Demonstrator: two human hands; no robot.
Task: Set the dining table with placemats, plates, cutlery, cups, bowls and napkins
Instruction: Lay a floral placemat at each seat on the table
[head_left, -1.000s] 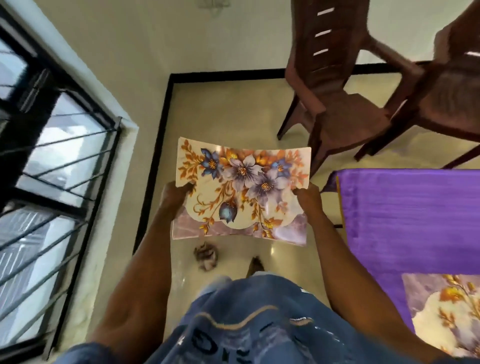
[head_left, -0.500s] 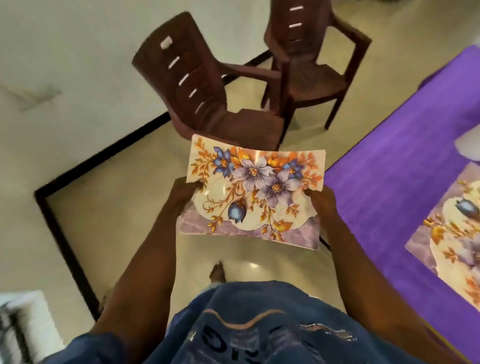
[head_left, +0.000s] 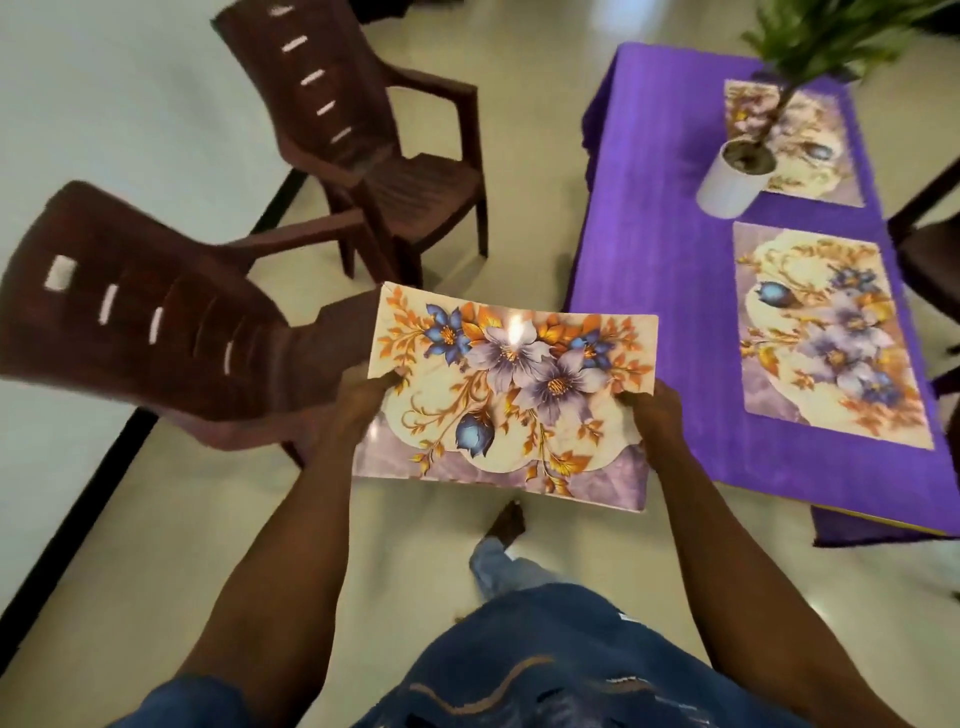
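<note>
I hold a floral placemat (head_left: 511, 400) flat in front of me, above the floor. My left hand (head_left: 363, 402) grips its left edge and my right hand (head_left: 652, 415) grips its right edge. To the right stands the dining table with a purple cloth (head_left: 660, 249). Two matching placemats lie on it: a near one (head_left: 831, 338) and a far one (head_left: 810, 135), the far one partly hidden by a potted plant.
A white pot with a green plant (head_left: 735, 176) stands on the table between the two mats. Two brown plastic chairs, one near (head_left: 171, 332) and one further back (head_left: 384, 140), stand on the left. A dark chair edge (head_left: 930, 234) shows at the right. My foot (head_left: 506, 522) is on the tiled floor.
The view has swung right, away from the window. The table with both laid placemats and the plant has come into view. Both hands keep the same hold on the placemat.
</note>
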